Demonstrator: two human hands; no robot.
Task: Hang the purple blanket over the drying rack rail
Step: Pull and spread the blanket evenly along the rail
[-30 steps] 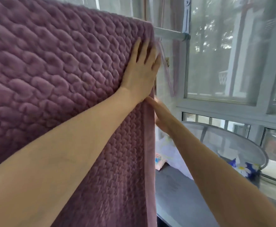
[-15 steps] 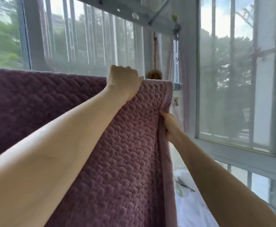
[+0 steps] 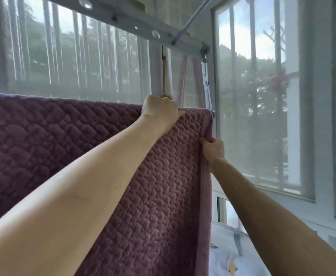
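The purple quilted blanket [image 3: 53,136] hangs draped over a horizontal drying rack rail, filling the left and centre of the view. Only the rail's end [image 3: 213,113] sticks out past the blanket's right top corner. My left hand [image 3: 160,110] grips the blanket's top fold near that corner, fingers curled over the far side. My right hand [image 3: 212,149] pinches the blanket's right side border a little below the corner.
A grey rack frame bar [image 3: 153,34] with holes runs overhead, with support struts [image 3: 206,82] coming down to the rail. Barred windows with sheer curtains [image 3: 248,108] stand behind and to the right. White fabric [image 3: 229,253] lies low at the right.
The view tilted upward. My left hand went from pressing flat on the blanket to gripping its top fold. My right hand came round the right border and now pinches it.
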